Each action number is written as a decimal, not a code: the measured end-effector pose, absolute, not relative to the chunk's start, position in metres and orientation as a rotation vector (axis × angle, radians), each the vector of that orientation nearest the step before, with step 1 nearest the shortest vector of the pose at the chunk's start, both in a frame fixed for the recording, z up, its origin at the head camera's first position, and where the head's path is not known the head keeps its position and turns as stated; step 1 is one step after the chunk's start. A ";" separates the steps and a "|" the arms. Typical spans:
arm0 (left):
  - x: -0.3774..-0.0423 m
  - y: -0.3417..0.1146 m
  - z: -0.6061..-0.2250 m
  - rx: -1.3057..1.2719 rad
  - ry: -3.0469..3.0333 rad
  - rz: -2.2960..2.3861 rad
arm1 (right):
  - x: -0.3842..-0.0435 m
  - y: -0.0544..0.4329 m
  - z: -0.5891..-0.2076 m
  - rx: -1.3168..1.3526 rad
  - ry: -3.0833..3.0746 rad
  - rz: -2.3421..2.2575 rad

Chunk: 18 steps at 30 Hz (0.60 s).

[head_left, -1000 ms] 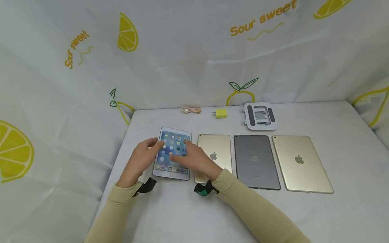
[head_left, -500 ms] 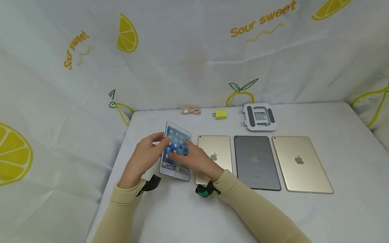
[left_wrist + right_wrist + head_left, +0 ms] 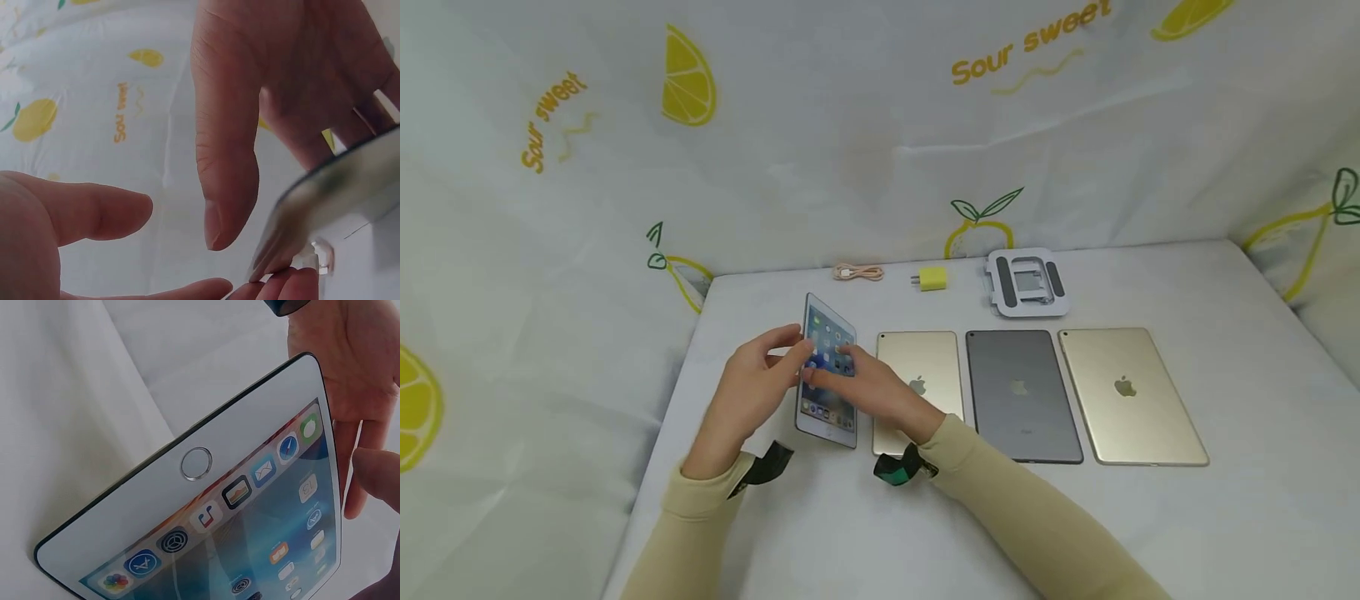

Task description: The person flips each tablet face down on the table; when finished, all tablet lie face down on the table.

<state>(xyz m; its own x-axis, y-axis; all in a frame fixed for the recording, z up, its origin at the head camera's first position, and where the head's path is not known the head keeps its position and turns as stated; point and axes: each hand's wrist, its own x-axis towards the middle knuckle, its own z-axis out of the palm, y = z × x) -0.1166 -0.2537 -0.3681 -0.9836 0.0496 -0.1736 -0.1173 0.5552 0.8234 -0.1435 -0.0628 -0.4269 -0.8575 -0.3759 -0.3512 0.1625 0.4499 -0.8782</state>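
A white-framed tablet [image 3: 826,412] stands tilted with its lit screen of app icons in sight, its left edge raised off the table. My left hand [image 3: 752,385] is at that edge; in the left wrist view its fingertips [image 3: 299,284] touch the shiny back, the thumb spread apart from it. Across the screen's right side reaches my right hand [image 3: 883,390], thumb and forefinger extended in front of the glass; its other fingers are hidden in the head view. The home button [image 3: 196,464] shows up close in the right wrist view.
To the right lie a gold tablet [image 3: 925,354], a grey tablet [image 3: 1024,425] and a larger gold tablet [image 3: 1138,425], backs up. Behind them are a coiled pink cable [image 3: 859,272], a yellow charger plug [image 3: 933,278] and a folded white stand [image 3: 1002,305]. A lemon-print cloth [image 3: 820,167] hangs behind.
The tablet has gone from lying face up to a steep tilt, its left edge lifted. Both hands have stayed close to it. The head view has shifted slightly.
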 end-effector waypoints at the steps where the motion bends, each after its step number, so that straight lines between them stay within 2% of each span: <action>1: -0.116 -0.255 -0.368 -0.061 2.605 1.419 | -0.144 -0.064 -0.427 -0.178 2.186 -1.421; 18: -0.121 -0.252 -0.373 -0.122 2.521 1.636 | -0.150 -0.064 -0.435 -0.220 2.058 -1.536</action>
